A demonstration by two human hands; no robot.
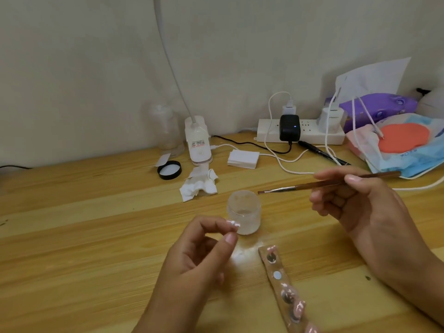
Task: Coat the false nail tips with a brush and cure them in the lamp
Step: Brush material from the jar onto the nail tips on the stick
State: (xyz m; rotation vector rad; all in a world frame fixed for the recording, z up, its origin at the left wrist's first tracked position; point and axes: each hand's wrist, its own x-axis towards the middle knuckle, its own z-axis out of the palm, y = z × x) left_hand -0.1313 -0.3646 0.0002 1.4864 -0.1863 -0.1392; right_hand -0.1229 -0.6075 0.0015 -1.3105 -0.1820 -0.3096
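Note:
My left hand (199,255) pinches a small pale pink nail tip (233,223) between thumb and forefinger, just in front of a small clear jar (243,212) that stands open on the wooden table. My right hand (355,203) holds a brown-handled brush (312,185) roughly level, its bristle end pointing left above the jar. A brown strip (284,287) lying at the lower right carries several pink nail tips stuck along it. The white gooseneck lamp (198,140) stands at the back by the wall.
A black jar lid (169,169) and crumpled tissue (199,185) lie behind the jar. A white power strip (300,134) with chargers and trailing cables sits at the wall, a stack of white pads (243,158) in front of it. Bags (398,143) fill the back right corner.

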